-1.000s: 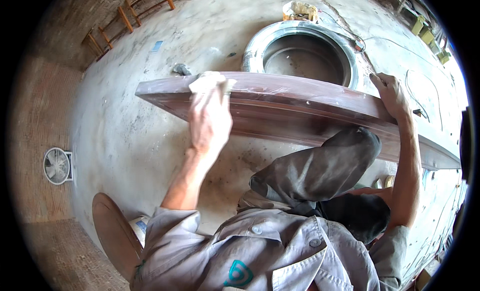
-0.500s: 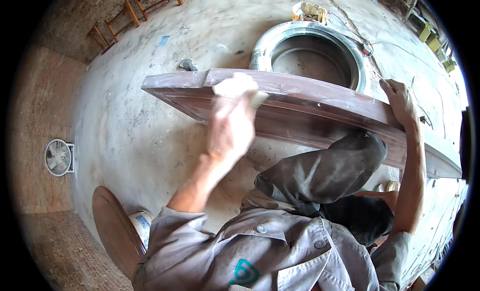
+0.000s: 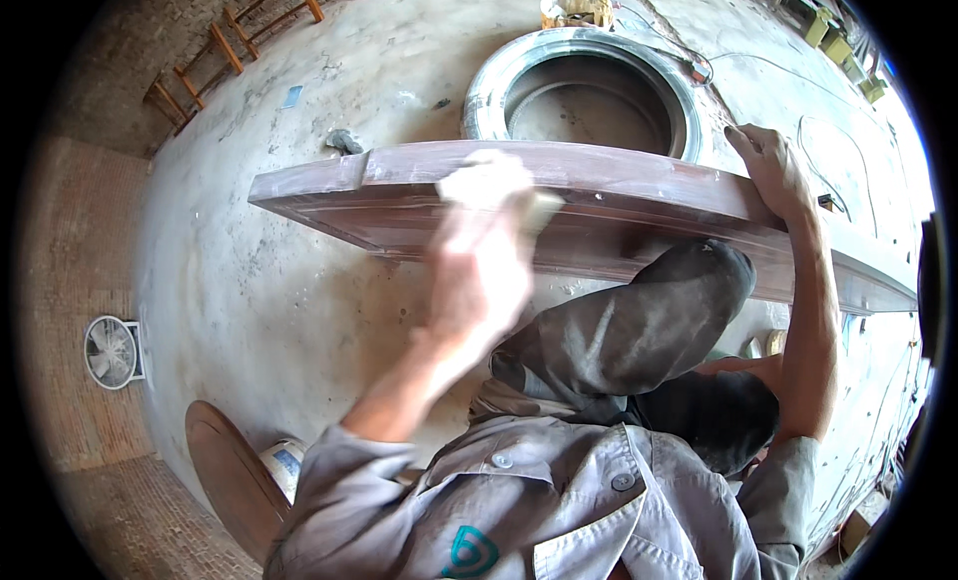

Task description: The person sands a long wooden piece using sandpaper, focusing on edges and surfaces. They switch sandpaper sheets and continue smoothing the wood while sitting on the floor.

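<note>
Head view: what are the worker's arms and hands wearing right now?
Both forearms are bare. Grey work-shirt sleeves end near the elbows. The left hand is motion-blurred; the right hand shows no glove. The shirt has buttons and a teal emblem on the chest.

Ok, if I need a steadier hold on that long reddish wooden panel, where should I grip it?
Probably along the upper edge of the wooden panel, coming down from above. It stands on edge, propped against the raised knee, so that narrow edge is free. The right hand already clasps it there; the left hand, blurred, presses a pale pad near the middle.
</note>
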Motion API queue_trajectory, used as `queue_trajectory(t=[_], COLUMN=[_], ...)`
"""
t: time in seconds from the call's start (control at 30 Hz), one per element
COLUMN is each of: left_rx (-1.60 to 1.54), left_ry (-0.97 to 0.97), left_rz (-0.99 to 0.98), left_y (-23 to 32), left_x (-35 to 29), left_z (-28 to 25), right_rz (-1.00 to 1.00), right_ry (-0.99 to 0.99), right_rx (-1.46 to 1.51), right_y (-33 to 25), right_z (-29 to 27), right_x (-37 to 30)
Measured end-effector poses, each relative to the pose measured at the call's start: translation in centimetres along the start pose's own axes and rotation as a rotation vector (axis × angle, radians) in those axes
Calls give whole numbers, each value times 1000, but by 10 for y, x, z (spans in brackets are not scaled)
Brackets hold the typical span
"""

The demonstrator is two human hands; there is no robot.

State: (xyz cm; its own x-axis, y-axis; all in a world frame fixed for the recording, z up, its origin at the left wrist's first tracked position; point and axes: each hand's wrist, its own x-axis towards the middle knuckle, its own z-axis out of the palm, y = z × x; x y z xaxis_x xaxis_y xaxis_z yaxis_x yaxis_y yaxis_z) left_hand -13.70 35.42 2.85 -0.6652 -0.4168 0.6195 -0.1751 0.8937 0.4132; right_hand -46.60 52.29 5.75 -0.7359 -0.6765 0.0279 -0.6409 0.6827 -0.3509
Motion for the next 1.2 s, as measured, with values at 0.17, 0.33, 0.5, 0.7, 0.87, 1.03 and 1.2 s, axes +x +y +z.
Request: queue_trajectory(t=[0.17,0.33,0.5,0.7,0.87,1.03,1.2], left_rx=[-8,151,-118,218,-90,433,-301], left_ry=[-86,-51,-40,-106,17,-38,15], left_rz=[106,-68,76,-171,125,54,29], left_y=[6,-3,36,-14,58,-13,94], left_x=[1,-1,0,-3,7,8,25], left_z=[18,-12,50,-26,66,-25,98], right_rz=[42,-37,-17,-12,-3,-20,-52], right_ry=[-33,33,-21,-25,-31,37,30], right_rx=[-6,-11,12,-34,21,-22,6], right_y=[6,8,14,-2,12,-3,8], right_z=[0,0,7,-3,5,-6,5], right_x=[-1,2,7,-1,3,-5,2])
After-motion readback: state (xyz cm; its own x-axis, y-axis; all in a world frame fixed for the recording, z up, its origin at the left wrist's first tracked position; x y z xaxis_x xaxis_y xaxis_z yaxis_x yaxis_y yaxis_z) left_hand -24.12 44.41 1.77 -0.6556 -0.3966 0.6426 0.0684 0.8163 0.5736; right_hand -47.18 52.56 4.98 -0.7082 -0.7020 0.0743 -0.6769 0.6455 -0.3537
